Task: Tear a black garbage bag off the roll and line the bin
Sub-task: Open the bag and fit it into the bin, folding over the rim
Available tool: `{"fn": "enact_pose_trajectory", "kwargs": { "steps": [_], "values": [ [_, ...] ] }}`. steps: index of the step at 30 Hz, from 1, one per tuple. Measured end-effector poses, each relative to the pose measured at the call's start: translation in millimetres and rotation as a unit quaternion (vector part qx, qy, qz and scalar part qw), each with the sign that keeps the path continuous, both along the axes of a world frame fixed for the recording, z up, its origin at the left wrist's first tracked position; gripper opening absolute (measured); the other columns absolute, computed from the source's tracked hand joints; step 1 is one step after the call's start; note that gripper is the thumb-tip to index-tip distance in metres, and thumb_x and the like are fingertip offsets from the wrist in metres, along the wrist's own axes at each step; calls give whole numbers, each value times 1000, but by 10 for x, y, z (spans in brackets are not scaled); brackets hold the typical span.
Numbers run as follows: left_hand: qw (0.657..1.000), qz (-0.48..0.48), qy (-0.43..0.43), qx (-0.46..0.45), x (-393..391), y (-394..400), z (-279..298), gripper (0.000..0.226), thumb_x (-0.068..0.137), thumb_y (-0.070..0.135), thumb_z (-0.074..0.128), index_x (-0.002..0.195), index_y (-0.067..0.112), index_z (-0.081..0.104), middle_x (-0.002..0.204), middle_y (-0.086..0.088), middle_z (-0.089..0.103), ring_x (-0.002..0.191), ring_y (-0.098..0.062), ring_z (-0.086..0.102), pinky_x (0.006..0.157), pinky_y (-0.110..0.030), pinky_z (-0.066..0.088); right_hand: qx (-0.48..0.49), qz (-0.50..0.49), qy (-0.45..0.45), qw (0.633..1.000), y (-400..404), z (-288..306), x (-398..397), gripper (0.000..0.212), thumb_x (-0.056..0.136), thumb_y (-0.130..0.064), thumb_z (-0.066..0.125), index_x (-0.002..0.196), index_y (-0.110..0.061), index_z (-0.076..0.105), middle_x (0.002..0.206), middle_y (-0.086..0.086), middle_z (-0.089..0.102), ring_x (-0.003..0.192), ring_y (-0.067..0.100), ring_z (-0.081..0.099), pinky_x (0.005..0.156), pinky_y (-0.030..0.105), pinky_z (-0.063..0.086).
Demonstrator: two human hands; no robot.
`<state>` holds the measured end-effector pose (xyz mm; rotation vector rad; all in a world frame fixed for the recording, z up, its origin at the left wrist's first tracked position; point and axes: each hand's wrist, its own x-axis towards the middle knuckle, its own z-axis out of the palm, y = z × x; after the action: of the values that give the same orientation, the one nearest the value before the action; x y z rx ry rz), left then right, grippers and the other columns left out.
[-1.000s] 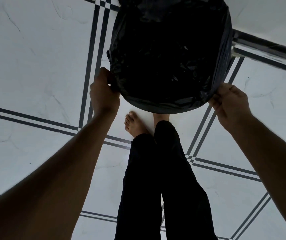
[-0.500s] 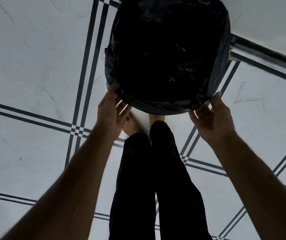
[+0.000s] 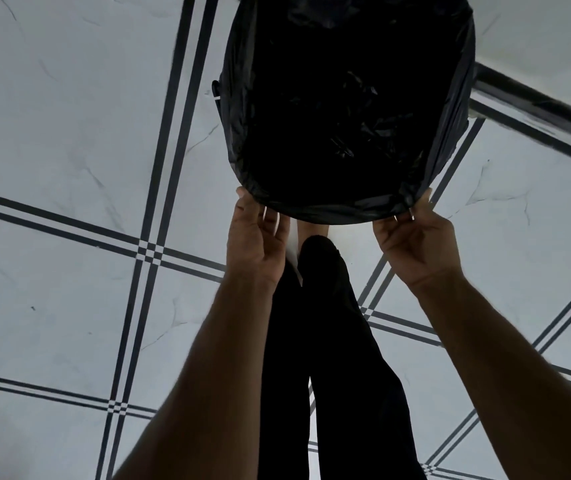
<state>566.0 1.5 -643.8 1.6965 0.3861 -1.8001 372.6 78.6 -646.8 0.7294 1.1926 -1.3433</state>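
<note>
A black garbage bag (image 3: 346, 109) lines the round bin and is folded out over its rim, so the bin is almost wholly hidden. Only a small pale bit of the bin (image 3: 216, 98) shows on its left side. My left hand (image 3: 256, 237) is at the near-left of the rim, thumb on the bag's folded edge and fingers curled beneath it. At the near-right of the rim, my right hand (image 3: 415, 240) holds the bag's edge the same way. The roll is out of sight.
The bin stands on a white tiled floor (image 3: 69, 133) with black double stripes. My legs in black trousers (image 3: 325, 341) and a bare foot (image 3: 311, 230) are right under the near rim. A dark ledge (image 3: 536, 105) runs along the upper right.
Both hands left the sides of the rim, opened, and slid toward the near edge. They now hold the bag's fold at the front, closer together.
</note>
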Motion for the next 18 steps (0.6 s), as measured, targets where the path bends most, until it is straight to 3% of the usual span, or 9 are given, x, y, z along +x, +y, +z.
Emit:
{"fn": "enact_pose_trajectory", "kwargs": {
  "steps": [4,8,11,14,16,18],
  "values": [
    [996,-79,-26,10,23,-96,-52,11,100,16,58,101,17,69,95,3,74,98,-12,69,83,-25,59,20,5,12,1000,-14,-36,-15,19,93,-15,54,109,-13,65,97,0,75,91,16,74,73,30,59],
    [985,-140,-97,15,-29,-206,-112,25,101,5,54,86,19,68,85,3,74,96,-15,70,79,-24,59,66,74,42,994,-76,-82,-52,28,87,-15,64,116,-12,65,104,3,74,96,16,72,77,28,58],
    [976,-173,-133,7,-24,-245,-142,27,100,1,54,83,16,67,77,3,72,85,-14,70,71,-22,61,158,148,95,972,-181,-214,-122,29,96,-18,59,124,-14,64,111,4,73,105,19,69,86,30,58],
    [974,-191,-121,1,56,-284,-126,18,97,-3,57,91,11,66,71,1,72,71,-11,72,64,-21,61,219,163,132,953,-258,-295,-155,31,98,-11,50,127,-9,60,96,5,68,88,17,67,70,24,58],
    [977,-180,-115,-3,141,-333,-85,10,98,5,58,102,11,65,74,2,75,71,-10,75,72,-23,62,264,165,168,935,-270,-245,-130,21,97,-11,51,110,-9,67,93,5,69,80,16,67,66,23,58],
    [976,-181,-119,-9,222,-391,-14,16,103,26,53,104,17,66,92,2,77,90,-13,75,82,-26,61,307,159,269,899,-277,-109,-126,18,93,-13,51,95,-10,69,79,2,66,65,14,60,61,27,53]
  ]
}}
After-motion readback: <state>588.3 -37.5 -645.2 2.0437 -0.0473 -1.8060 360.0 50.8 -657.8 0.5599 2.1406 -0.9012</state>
